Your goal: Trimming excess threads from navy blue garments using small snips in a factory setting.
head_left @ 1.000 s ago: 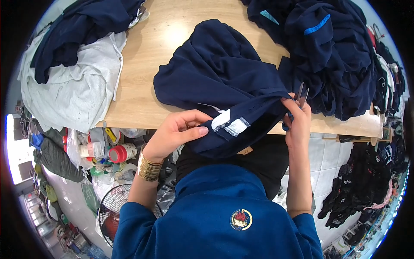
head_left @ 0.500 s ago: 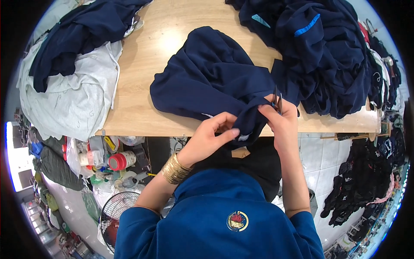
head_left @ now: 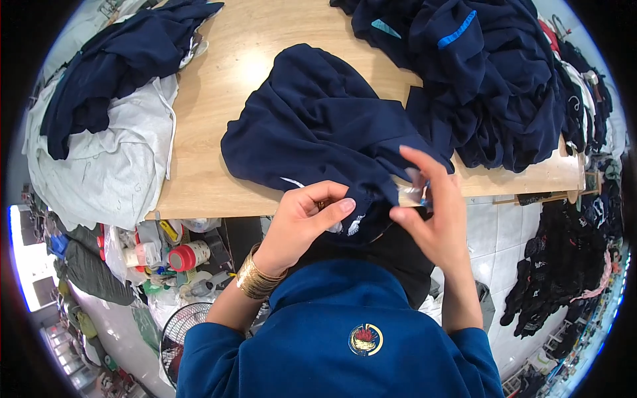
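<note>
A dark navy garment (head_left: pixel 318 126) lies bunched on the table, its near part hanging over the front edge. My left hand (head_left: pixel 302 219) is closed on the edge of this garment, with thumb and forefinger pinching the cloth. White bits of label or lining show beside those fingertips. My right hand (head_left: pixel 441 222) is just right of the held cloth, thumb and forefinger spread apart. Small thread snips (head_left: pixel 419 191) with a touch of blue sit in its fingers, their blades smeared by motion. Whether the snips touch the cloth I cannot tell.
A large heap of navy garments (head_left: pixel 491 86) covers the table's right side. At the left, another navy garment (head_left: pixel 133 66) lies over white cloth (head_left: pixel 99 159). Below the wooden table (head_left: pixel 219 86) are a red-lidded jar (head_left: pixel 189 255), a fan (head_left: pixel 189 331) and black garments (head_left: pixel 551 272).
My right hand has let go of the cloth, moved slightly down and spread its thumb and forefinger, with the snips turned. My left hand has shifted a little left with the garment edge.
</note>
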{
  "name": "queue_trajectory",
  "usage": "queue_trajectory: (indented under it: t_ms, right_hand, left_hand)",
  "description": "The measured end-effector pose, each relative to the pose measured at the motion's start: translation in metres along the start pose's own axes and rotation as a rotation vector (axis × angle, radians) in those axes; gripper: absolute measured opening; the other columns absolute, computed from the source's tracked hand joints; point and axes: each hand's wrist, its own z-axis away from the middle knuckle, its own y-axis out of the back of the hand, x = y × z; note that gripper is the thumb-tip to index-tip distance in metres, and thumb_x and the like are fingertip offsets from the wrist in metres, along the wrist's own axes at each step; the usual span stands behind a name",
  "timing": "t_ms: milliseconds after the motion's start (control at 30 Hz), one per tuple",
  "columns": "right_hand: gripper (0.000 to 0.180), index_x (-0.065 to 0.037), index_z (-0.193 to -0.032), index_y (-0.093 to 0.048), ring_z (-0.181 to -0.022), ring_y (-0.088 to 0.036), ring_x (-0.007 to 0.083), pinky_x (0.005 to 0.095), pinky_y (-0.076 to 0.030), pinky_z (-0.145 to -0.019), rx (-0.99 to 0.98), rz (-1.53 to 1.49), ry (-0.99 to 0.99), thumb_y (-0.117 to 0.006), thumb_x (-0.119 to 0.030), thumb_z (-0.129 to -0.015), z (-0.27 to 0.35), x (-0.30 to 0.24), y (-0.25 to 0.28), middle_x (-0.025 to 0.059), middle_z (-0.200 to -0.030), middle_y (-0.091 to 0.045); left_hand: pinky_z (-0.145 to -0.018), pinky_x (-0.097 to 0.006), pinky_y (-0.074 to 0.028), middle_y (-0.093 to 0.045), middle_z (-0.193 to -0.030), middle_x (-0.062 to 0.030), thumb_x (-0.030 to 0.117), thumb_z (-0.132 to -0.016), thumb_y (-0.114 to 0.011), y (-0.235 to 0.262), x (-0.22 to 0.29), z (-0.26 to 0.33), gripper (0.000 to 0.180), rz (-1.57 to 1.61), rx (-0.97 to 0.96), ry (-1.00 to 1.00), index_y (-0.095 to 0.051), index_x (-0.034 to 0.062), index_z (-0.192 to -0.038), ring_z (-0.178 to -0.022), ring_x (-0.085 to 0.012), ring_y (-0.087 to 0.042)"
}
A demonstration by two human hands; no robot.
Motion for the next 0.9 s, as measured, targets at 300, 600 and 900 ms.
queue_trajectory:
  t_ms: [300,600,900]
  right_hand:
    - [0.028,-0.007,-0.091,-0.058,-0.061,-0.054,0.0173,0.0316,-0.029,-0.063,0.062,0.134,0.090,-0.067,-0.030,-0.078,0.020,0.001,-0.021,0.0030,-0.071,-0.058]
    - [0.028,-0.008,-0.091,-0.058,-0.061,-0.053,0.0175,0.0319,-0.030,-0.063,0.092,0.139,0.074,-0.066,-0.032,-0.078,0.020,0.001,-0.026,0.0028,-0.073,-0.058]
    - [0.025,-0.008,-0.088,-0.059,-0.062,-0.053,0.0163,0.0311,-0.030,-0.064,0.098,0.172,0.064,-0.065,-0.031,-0.079,0.019,0.000,-0.027,0.0018,-0.072,-0.058]
  left_hand:
    - [-0.059,-0.016,-0.036,-0.056,-0.076,0.0053,0.012,-0.087,-0.060,-0.006,-0.004,0.002,0.015,0.008,0.048,-0.041,-0.062,0.0009,-0.096,-0.067,-0.0001,-0.044]
    - [-0.060,-0.016,-0.037,-0.057,-0.079,0.0043,0.011,-0.087,-0.060,-0.010,-0.005,0.002,0.014,0.032,0.064,-0.031,-0.062,0.0007,-0.097,-0.068,-0.0005,-0.046]
    - [-0.060,-0.016,-0.037,-0.056,-0.077,0.0042,0.011,-0.087,-0.060,-0.009,-0.007,0.003,0.012,0.024,0.071,-0.026,-0.062,0.0008,-0.094,-0.068,-0.0010,-0.046]
